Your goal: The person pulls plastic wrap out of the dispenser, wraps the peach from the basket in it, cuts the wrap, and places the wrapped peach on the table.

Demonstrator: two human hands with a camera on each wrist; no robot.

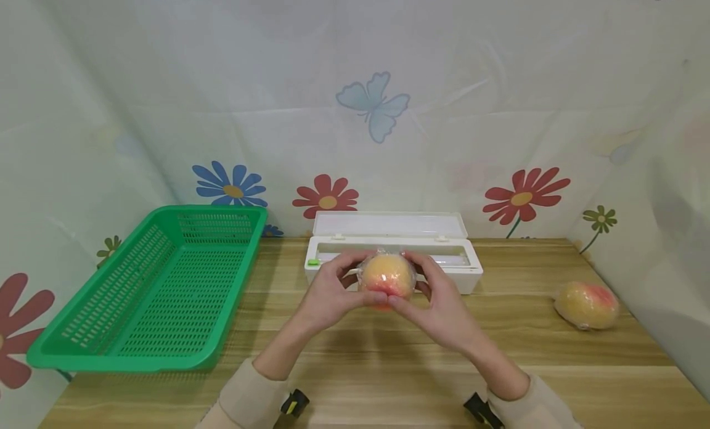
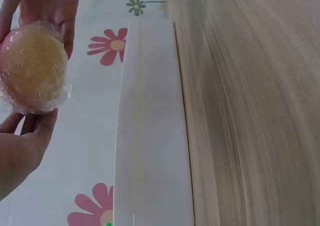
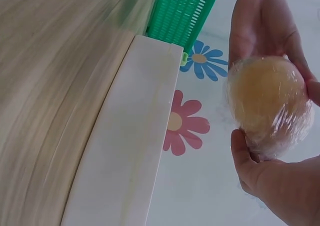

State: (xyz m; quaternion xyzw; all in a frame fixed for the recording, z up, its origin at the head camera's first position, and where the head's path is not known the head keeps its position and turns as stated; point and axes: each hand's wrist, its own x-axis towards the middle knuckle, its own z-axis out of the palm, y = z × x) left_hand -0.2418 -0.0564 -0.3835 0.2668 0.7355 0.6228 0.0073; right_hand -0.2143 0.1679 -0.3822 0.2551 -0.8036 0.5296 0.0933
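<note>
A yellow-and-red peach [image 1: 388, 272], wrapped in clear cling film, is held up between both hands. My left hand [image 1: 333, 292] grips its left side and my right hand [image 1: 444, 306] its right side, with the thumbs meeting at the near face. Wrinkled film shows around the peach [image 2: 35, 68] in the left wrist view, and it looks glossy in the right wrist view. Just behind the hands stands a white cling film dispenser [image 1: 471, 272] with its lid [image 1: 388, 224] raised and a green slider [image 1: 314, 262] at its left end. The hands partly cover the dispenser's front.
To the left stands a green plastic basket [image 1: 213, 349] with slotted sides. Another film-wrapped peach [image 1: 587, 306] lies near the right edge of the wooden table [image 1: 532, 379]. A flower-printed curtain [image 1: 471, 108] hangs behind and along the sides.
</note>
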